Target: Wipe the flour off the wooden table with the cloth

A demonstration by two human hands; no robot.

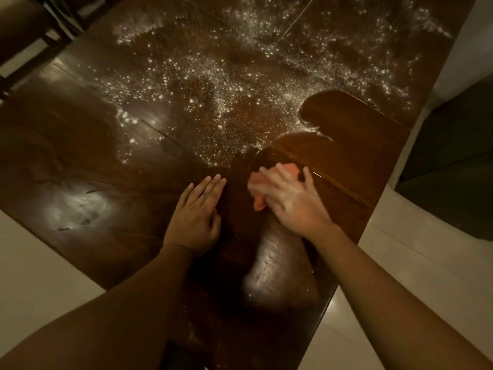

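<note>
Head view: a dark wooden surface (80, 145) fills most of the frame and runs away from the person, its planks lying at a slant. White flour (202, 84) is strewn over its middle and far part in specks and thin drifts, thickest towards the far right corner. Along the right side two rounded patches of bare wood (354, 121) cut into the flour, each edged by a thin white line. Fainter pale smears lie on the near left part and in a streak close to the near edge, between the two forearms.

The right hand (290, 198) lies palm down on a pink-orange cloth (289, 168), fingers spread and fairly straight, pressing it to the wood rather than gripping it. The cloth is bunched beneath the hand and shows past the fingertips and at the hand's left side. It sits on the near right part of the surface, just at the near rim of the floured area. Hand and cloth are slightly blurred.

The left hand (196, 217) rests flat on the wood just beside the right one, apart from the cloth, fingers straight and close together, holding nothing.

Pale floor tiles (416, 276) show on both sides of the surface. A dark wooden chair (24, 25) stands at the far left corner, and a dark block of furniture (458, 161) stands at the right edge.
</note>
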